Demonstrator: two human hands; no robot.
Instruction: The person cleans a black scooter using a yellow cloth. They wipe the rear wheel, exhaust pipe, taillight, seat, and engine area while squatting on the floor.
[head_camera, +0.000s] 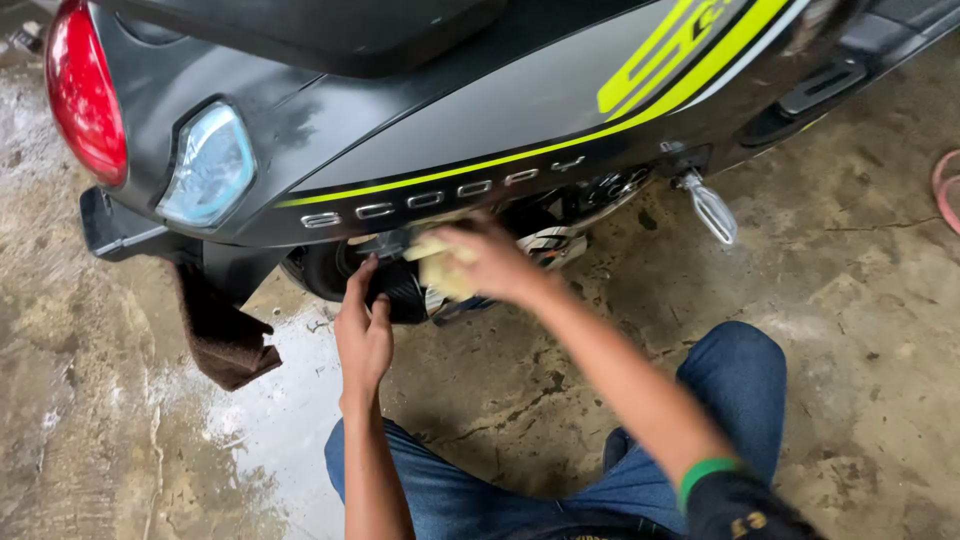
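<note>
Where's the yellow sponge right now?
In the head view, the yellow sponge is in the right hand, pressed under the scooter's grey side panel near the rear wheel, just right of the left hand.

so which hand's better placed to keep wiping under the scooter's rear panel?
Right, probably. The right hand already grips the yellow cloth against the parts under the scooter's rear panel. The left hand is bare, fingers resting on the black part beside the rear wheel.
</note>
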